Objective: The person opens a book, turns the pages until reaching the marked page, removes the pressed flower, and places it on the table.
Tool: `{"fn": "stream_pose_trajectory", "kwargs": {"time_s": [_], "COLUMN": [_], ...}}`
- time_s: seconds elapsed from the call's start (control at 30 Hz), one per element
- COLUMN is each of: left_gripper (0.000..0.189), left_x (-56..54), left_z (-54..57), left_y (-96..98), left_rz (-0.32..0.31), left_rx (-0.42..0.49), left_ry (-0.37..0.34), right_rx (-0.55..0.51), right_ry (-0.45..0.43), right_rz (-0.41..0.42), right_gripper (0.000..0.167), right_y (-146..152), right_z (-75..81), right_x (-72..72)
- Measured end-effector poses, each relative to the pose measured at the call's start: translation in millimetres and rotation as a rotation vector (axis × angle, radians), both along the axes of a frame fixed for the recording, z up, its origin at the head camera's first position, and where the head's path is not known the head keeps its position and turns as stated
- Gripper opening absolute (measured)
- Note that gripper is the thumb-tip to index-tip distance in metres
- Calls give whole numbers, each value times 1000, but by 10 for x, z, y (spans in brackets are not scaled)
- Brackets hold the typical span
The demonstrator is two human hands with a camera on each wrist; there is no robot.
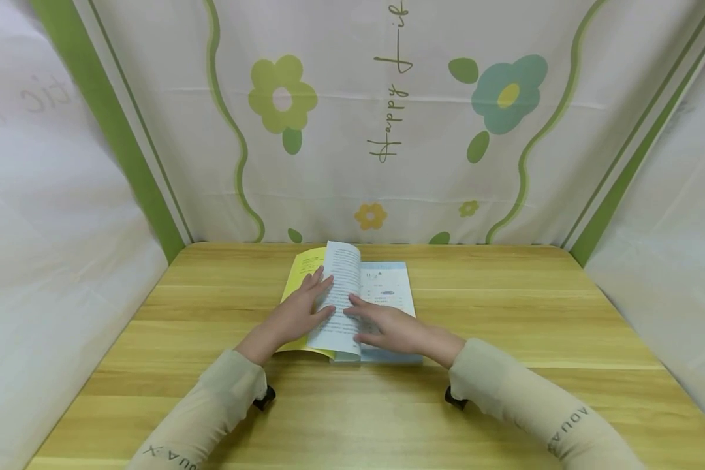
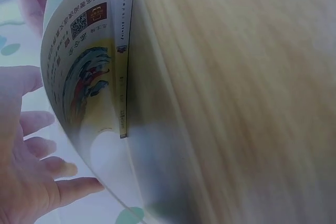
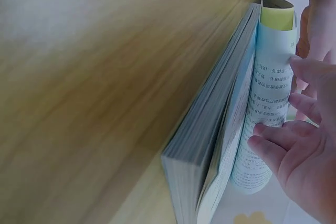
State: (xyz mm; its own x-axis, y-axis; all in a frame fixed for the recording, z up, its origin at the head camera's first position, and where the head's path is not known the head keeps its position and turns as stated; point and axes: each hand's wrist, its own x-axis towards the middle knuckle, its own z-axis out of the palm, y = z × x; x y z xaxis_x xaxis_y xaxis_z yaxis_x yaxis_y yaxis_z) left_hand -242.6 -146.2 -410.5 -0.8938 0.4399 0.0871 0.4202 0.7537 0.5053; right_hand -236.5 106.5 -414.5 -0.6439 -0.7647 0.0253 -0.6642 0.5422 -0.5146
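Observation:
A paperback book (image 1: 392, 277) lies open on the table, its thick page block (image 3: 202, 135) on the right side. One printed leaf (image 1: 343, 271) stands curled over toward the left, above the yellow inner side of the cover (image 1: 299, 261). With fingers spread, my left hand (image 1: 294, 314) lies against that cover and the leaf's left edge. My right hand (image 1: 392, 328) touches the leaf near the fold with extended fingertips, its palm over the right-hand page. In the left wrist view, the bowed outer cover (image 2: 86, 85) shows a colourful picture and a QR code beside the spine (image 2: 123, 51).
The wood-grain table (image 1: 505, 307) extends on both sides of the book and in front of it. A white cloth backdrop (image 1: 335, 163) with printed flowers hangs along the back edge, with cloth walls left and right. Dark wrist devices (image 1: 264, 398) show below the sleeves.

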Motion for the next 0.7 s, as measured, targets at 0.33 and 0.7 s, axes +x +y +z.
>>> {"fn": "stream_pose_trajectory", "kwargs": {"time_s": [0.33, 0.7], "left_gripper": [66, 58], "left_x": [-11, 13], "left_z": [0, -1], "left_y": [30, 69], "left_rz": [-47, -80], "left_rx": [-38, -97], "left_ry": [-22, -64], "right_rx": [14, -16], "right_ry": [-13, -16], "right_rz": [41, 52], "right_gripper": [51, 53], "right_y": [-67, -49], "right_z": [26, 5], "right_x": [28, 9]}}
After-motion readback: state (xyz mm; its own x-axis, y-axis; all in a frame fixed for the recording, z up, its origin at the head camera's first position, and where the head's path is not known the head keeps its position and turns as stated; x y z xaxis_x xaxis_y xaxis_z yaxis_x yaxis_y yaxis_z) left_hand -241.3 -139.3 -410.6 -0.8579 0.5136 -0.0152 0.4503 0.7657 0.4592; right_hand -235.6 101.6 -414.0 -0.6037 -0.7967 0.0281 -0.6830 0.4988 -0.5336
